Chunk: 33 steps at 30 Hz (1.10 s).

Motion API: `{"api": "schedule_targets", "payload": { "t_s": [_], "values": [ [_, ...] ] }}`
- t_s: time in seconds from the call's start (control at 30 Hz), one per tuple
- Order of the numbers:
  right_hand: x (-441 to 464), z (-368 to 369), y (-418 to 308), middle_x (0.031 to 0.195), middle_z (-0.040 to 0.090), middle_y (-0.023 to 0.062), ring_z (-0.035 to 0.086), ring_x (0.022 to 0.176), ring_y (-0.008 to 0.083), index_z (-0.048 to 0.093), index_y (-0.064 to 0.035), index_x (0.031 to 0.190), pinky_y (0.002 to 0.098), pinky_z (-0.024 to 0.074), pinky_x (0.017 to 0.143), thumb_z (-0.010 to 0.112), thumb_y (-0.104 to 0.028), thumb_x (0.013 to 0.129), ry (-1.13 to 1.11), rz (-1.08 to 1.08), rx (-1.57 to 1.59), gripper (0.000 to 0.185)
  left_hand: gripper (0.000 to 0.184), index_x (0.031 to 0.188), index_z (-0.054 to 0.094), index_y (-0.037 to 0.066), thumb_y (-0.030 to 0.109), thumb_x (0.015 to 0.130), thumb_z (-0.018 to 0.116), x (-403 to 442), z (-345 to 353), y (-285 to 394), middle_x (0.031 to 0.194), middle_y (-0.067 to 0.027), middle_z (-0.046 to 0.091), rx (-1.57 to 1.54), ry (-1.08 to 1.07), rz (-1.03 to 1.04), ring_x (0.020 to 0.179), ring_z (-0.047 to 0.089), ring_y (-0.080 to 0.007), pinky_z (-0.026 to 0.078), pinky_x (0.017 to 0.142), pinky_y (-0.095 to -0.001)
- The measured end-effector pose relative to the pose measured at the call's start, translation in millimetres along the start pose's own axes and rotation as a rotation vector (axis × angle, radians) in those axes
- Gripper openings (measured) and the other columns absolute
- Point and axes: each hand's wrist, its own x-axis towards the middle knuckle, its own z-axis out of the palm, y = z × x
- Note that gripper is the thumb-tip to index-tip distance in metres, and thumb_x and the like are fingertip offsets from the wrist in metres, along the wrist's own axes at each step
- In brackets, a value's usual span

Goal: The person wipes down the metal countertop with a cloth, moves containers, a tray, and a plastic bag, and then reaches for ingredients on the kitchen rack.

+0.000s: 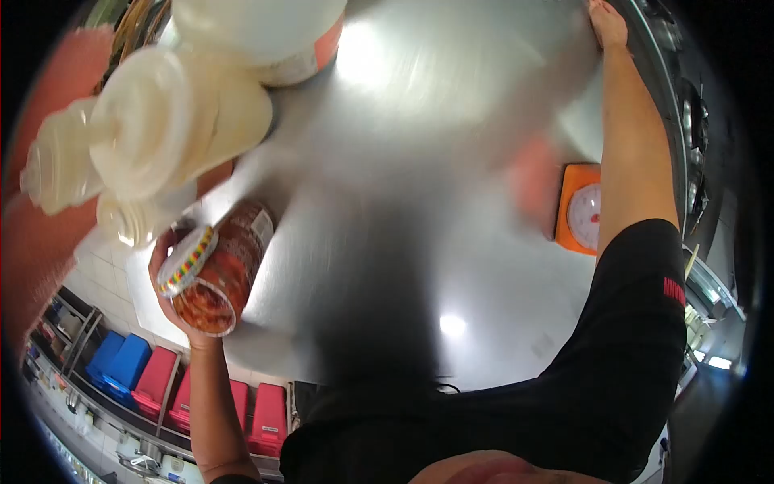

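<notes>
My left hand (165,278) is closed around a clear plastic jar (238,254) of chunky red food. The jar's mouth tilts towards me, showing the contents. A lid with a red, yellow and green band (188,258) lies against the jar just above the mouth; whether it is attached I cannot tell. Far off at the top right, my right hand (610,28) is at the steel table's far edge. Its fingers look curled, and what they grip is cut off by the frame.
Cream squeeze bottles (181,121) and a large pale container (266,32) stand close at the upper left. An orange dial scale (576,210) sits beside my right forearm on the steel table (484,266). Red bins (268,411) and blue bins (125,359) line a low shelf.
</notes>
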Motion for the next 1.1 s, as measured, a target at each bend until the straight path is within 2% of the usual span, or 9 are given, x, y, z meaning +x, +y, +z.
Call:
{"api": "schedule_targets", "payload": {
  "t_s": [0.03, 0.07, 0.3, 0.43, 0.53, 0.67, 0.8, 0.93, 1.1],
  "values": [
    [7.4, 9.8, 7.5, 0.088, 0.076, 0.0145, 0.075, 0.082, 0.0265, 0.076, -0.0074, 0.08, 0.038, 0.0604, 0.068, 0.056, -0.016, 0.089, -0.009, -0.051, -0.156, 0.024, 0.044, 0.136, 0.049, -0.003, 0.024, 0.102, 0.047, -0.8, -1.4, -4.3, 0.134, -0.0168, 0.056, -0.021, 0.024, -0.025, 0.124, 0.056, -0.0283, 0.044, 0.11, -0.0421],
    [-10.0, -10.1, 3.1, 0.131, 0.064, 0.0135, 0.059, 0.121, 0.0345, 0.066, -0.0125, 0.127, 0.0426, 0.044, 0.104, 0.053, -0.048, 0.093, -0.181, 0.669, 0.382, 0.051, 0.043, 0.135, 0.05, -0.002, 0.025, 0.102, 0.046, -0.7, -1.1, -5.7, 0.132, -0.0164, 0.057, -0.032, 0.051, -0.052, 0.122, 0.056, -0.0279, 0.045, 0.109, -0.0419],
    [-43.9, -14.5, 10.4, 0.137, 0.061, 0.0138, 0.056, 0.128, 0.032, 0.064, -0.0075, 0.131, 0.044, 0.0433, 0.106, 0.049, -0.046, 0.092, -0.211, 1.185, 0.364, 0.057, 0.049, 0.14, 0.046, -0.002, 0.028, 0.1, 0.05, 0.0, 3.0, 9.2, 0.136, -0.0153, 0.052, -0.056, 0.032, 0.007, 0.121, 0.054, -0.0259, 0.044, 0.107, -0.0398],
    [-94.4, -31.4, -1.6, 0.129, 0.065, 0.01, 0.06, 0.122, 0.0269, 0.066, -0.015, 0.129, 0.0422, 0.0489, 0.099, 0.056, -0.047, 0.089, -0.227, 0.961, 0.331, 0.052, 0.077, 0.143, 0.041, -0.005, 0.035, 0.086, 0.072, 6.7, 4.0, 24.8, 0.139, -0.0182, 0.049, 0.054, -0.025, 0.168, 0.125, 0.052, -0.0287, 0.04, 0.109, -0.0402],
    [-112.3, -45.3, 8.0, 0.122, 0.066, 0.0083, 0.063, 0.115, 0.0243, 0.07, -0.0149, 0.123, 0.04, 0.0522, 0.094, 0.062, -0.044, 0.086, -0.328, 1.254, 0.523, 0.047, 0.086, 0.144, 0.037, -0.007, 0.044, 0.085, 0.074, 3.7, 3.4, 27.6, 0.142, -0.0198, 0.047, -0.049, -0.045, 0.157, 0.128, 0.05, -0.0297, 0.037, 0.112, -0.0413],
    [-153.6, -169.9, -108.9, 0.12, 0.066, 0.0136, 0.061, 0.117, 0.0291, 0.068, -0.0109, 0.121, 0.0419, 0.047, 0.1, 0.06, -0.036, 0.089, -0.132, 1.023, 0.29, 0.041, 0.056, 0.143, 0.039, -0.006, 0.01, 0.095, 0.062, 3.8, 9.2, 30.9, 0.14, -0.0166, 0.05, -0.148, -0.055, 0.223, 0.122, 0.054, -0.0239, 0.043, 0.105, -0.0365],
    [-195.8, -273.2, -203.3, 0.119, 0.067, 0.0189, 0.058, 0.119, 0.0338, 0.067, -0.0069, 0.119, 0.0437, 0.0418, 0.106, 0.057, -0.028, 0.093, 0.048, 0.77, 0.24, 0.035, 0.053, 0.138, 0.05, -0.002, 0.002, 0.086, 0.061, 7.2, 12.8, 26.1, 0.133, -0.0159, 0.056, -0.225, -0.034, 0.252, 0.119, 0.055, -0.0263, 0.042, 0.104, -0.0353],
    [-267.9, -251.6, -257.2, 0.11, 0.06, 0.0178, 0.053, 0.109, 0.0378, 0.068, -0.0051, 0.106, 0.0458, 0.044, 0.095, 0.058, -0.015, 0.081, 0.54, 0.547, 0.349, 0.029, 0.056, 0.139, 0.048, -0.003, 0.002, 0.085, 0.062, 7.7, 9.9, 23.7, 0.134, -0.0171, 0.054, -0.283, -0.063, 0.311, 0.123, 0.054, -0.0284, 0.041, 0.108, -0.0388],
    [-369.4, -385.4, -300.4, 0.117, 0.053, 0.0207, 0.046, 0.117, 0.0414, 0.062, -0.0045, 0.118, 0.0477, 0.0379, 0.101, 0.053, -0.006, 0.074, 0.304, 0.486, 0.661, 0.046, 0.064, 0.14, 0.045, -0.004, 0.003, 0.08, 0.066, 14.0, 9.6, 10.8, 0.137, -0.0221, 0.051, -0.316, -0.083, 0.435, 0.13, 0.049, -0.0359, 0.04, 0.111, -0.0413]
  ]
}}
